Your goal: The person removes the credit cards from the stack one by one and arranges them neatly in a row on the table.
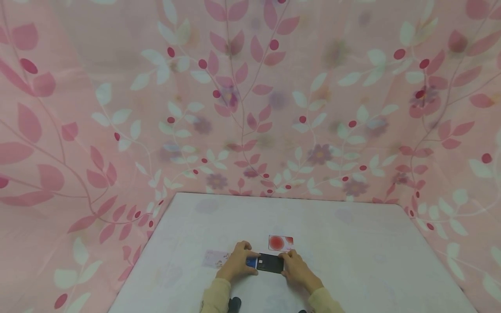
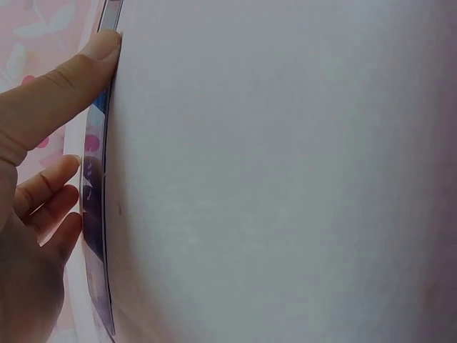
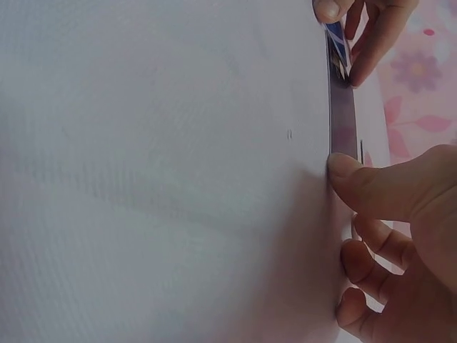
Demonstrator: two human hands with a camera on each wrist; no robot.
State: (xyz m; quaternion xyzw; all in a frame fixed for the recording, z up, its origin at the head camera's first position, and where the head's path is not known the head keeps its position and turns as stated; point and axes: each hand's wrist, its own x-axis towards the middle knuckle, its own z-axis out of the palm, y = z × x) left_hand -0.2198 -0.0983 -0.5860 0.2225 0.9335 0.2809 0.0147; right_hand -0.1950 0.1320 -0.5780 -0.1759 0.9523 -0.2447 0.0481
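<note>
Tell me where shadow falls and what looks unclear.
Right wrist view: soft shadow on the table beside the right hand; left wrist view: the table dims toward the picture's right edge; head view: the black card too small for fine detail.

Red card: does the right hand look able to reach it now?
Probably yes: the red card lies just beyond the right hand, nothing between, though that hand grips the black card.
</note>
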